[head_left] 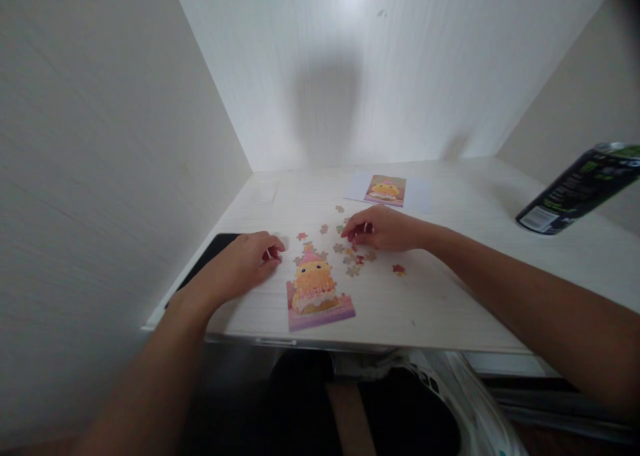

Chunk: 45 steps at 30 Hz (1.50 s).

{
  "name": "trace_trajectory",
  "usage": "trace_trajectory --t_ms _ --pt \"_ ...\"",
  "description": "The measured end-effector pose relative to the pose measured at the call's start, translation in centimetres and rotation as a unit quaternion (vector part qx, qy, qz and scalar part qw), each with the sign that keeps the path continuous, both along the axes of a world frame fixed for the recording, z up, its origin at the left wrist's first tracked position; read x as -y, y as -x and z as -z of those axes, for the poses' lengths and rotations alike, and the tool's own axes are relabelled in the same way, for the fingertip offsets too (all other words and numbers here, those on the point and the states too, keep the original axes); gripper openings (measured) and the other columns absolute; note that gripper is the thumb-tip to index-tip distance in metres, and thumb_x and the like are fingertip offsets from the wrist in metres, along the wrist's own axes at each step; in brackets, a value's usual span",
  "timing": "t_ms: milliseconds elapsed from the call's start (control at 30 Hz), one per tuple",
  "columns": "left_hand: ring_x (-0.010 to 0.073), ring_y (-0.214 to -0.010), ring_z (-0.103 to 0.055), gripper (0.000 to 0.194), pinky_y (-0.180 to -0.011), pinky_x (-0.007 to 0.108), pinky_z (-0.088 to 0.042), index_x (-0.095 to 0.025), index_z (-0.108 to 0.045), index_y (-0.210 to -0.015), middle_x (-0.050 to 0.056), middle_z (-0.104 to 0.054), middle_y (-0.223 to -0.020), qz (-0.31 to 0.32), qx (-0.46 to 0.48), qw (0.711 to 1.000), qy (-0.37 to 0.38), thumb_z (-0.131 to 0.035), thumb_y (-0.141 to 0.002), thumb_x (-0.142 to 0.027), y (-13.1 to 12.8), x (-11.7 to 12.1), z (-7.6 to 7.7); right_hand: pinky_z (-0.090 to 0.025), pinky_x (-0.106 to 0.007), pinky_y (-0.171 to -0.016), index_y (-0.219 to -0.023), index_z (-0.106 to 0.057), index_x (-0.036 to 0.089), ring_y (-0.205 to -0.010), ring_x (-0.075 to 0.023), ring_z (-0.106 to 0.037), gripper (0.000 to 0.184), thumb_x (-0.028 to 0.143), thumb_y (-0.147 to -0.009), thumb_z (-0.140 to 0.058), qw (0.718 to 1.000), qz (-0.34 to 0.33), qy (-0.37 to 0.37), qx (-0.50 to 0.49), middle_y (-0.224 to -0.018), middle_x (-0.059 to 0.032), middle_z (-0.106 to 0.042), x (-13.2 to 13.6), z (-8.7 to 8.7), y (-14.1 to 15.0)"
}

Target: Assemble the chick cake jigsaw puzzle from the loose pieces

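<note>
A partly joined jigsaw puzzle (315, 289) lies near the table's front edge, showing a yellow cartoon figure with a pink hat; its upper outline is uneven. To its left my left hand (253, 259) rests on the table, fingers loosely curled, thumb apart, holding nothing. My right hand (383, 228) is over the loose pieces right of the puzzle, its fingers bent downward and apart. Close to those fingertips is a greenish puzzle piece (340, 229); whether they touch it I cannot tell. Several loose pieces, some grey side up, lie around, with a red puzzle piece (399, 269) farther right.
A picture card (386, 189) with the same figure lies on white paper (419, 195) at the back. A dark drink can (575, 189) stands at the right. Beneath my left wrist is a flat black object (213, 253). White panels enclose the table's back and sides.
</note>
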<state>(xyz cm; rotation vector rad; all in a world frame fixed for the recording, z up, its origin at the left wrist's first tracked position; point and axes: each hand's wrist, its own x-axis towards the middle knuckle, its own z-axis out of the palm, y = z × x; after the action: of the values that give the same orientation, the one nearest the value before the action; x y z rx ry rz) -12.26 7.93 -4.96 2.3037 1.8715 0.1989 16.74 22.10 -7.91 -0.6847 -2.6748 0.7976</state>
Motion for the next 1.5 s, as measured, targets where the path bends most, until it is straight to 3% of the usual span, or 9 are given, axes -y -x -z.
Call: trace_trajectory --t_ms 200,300,500,667,900,1067,1233,1367,1500 --pt "0.0189 -0.079 -0.062 0.021 -0.072 0.031 -0.044 -0.02 -0.069 -0.095 0.005 -0.068 -0.09 -0.01 -0.03 1.0 0.0 -0.054 -0.09 -0.032 0.3 -0.2 0.4 -0.046 -0.027 -0.069 -0.097 -0.075 0.017 -0.074 -0.0144 -0.061 0.021 0.022 -0.086 -0.058 0.977 0.137 -0.117 -0.115 -0.088 -0.0064 -0.073 -2.8 0.2 -1.2" --pt "0.0199 -0.076 -0.061 0.023 -0.068 0.032 -0.042 -0.02 -0.068 -0.09 0.005 -0.067 -0.087 -0.016 -0.029 0.999 -0.008 -0.053 -0.092 -0.037 0.2 -0.4 0.4 -0.046 -0.028 -0.068 -0.098 -0.075 0.016 -0.073 -0.0148 -0.061 0.022 0.023 -0.085 -0.058 0.972 0.168 -0.124 -0.11 -0.089 -0.0072 -0.072 -4.2 0.3 -2.1" --pt "0.0208 -0.072 -0.058 0.028 -0.063 0.032 -0.039 -0.017 -0.065 -0.088 0.008 -0.065 -0.084 -0.034 -0.043 0.998 -0.035 -0.051 -0.095 -0.04 -0.7 -0.4 0.9 -0.045 -0.027 -0.067 -0.096 -0.075 0.014 -0.074 -0.0153 -0.062 0.026 0.034 -0.085 -0.064 0.995 0.092 -0.042 0.013 -0.088 -0.0078 -0.073 -4.6 -0.1 -3.2" --pt "0.021 -0.08 -0.058 0.028 -0.072 0.034 -0.043 -0.016 -0.063 -0.095 0.008 -0.063 -0.092 -0.051 -0.01 0.993 -0.104 -0.044 -0.099 -0.036 -1.7 0.1 1.9 -0.044 -0.026 -0.064 -0.097 -0.074 0.016 -0.074 -0.0155 -0.061 0.031 0.042 -0.081 -0.068 0.992 0.026 0.053 0.108 -0.087 -0.0061 -0.073 -4.5 -1.4 -4.4" --pt "0.0217 -0.11 -0.056 0.025 -0.098 0.039 -0.044 -0.016 -0.064 -0.109 0.009 -0.062 -0.117 0.076 0.084 0.973 -0.201 -0.05 -0.1 -0.036 -2.8 0.8 2.9 -0.045 -0.027 -0.065 -0.097 -0.075 0.017 -0.074 -0.016 -0.059 0.029 0.04 -0.08 -0.069 0.988 0.014 0.051 0.148 -0.082 -0.0048 -0.069 -4.6 -1.5 -4.7" --pt "0.0239 -0.13 -0.047 0.04 -0.111 0.042 -0.039 -0.018 -0.061 -0.125 0.009 -0.055 -0.137 0.16 0.117 0.969 -0.149 -0.063 -0.093 -0.044 -3.4 1.0 3.5 -0.045 -0.028 -0.067 -0.094 -0.07 0.018 -0.078 -0.0172 -0.061 0.021 0.034 -0.08 -0.067 0.985 0.031 0.036 0.167 -0.09 -0.0062 -0.069 -3.8 -1.7 -4.3" --pt "0.0231 -0.124 -0.053 0.041 -0.11 0.041 -0.041 -0.02 -0.066 -0.121 0.008 -0.06 -0.131 0.171 0.125 0.968 -0.138 -0.067 -0.09 -0.047 -3.8 1.1 3.8 -0.04 -0.027 -0.059 -0.083 -0.064 0.018 -0.067 -0.0143 -0.054 0.013 0.031 -0.082 -0.064 0.991 0.019 0.014 0.133 -0.077 -0.0035 -0.065 -1.9 -2.2 -2.8" --pt "0.0235 -0.12 -0.055 0.042 -0.108 0.041 -0.042 -0.018 -0.068 -0.118 0.009 -0.062 -0.128 0.177 0.125 0.966 -0.141 -0.067 -0.09 -0.049 -4.0 1.1 3.6 -0.041 -0.025 -0.06 -0.085 -0.065 0.017 -0.062 -0.0117 -0.053 0.013 0.029 -0.084 -0.062 0.998 0.028 0.048 0.017 -0.072 -0.0017 -0.065 1.2 -1.7 0.2" --pt "0.0226 -0.117 -0.056 0.04 -0.11 0.04 -0.041 -0.017 -0.07 -0.115 0.008 -0.063 -0.125 0.186 0.127 0.966 -0.126 -0.068 -0.089 -0.047 -4.3 1.0 3.2 -0.043 -0.024 -0.063 -0.089 -0.069 0.017 -0.064 -0.0106 -0.056 0.01 0.022 -0.084 -0.061 0.998 0.006 0.051 -0.023 -0.075 -0.0008 -0.068 4.1 -0.8 2.5"
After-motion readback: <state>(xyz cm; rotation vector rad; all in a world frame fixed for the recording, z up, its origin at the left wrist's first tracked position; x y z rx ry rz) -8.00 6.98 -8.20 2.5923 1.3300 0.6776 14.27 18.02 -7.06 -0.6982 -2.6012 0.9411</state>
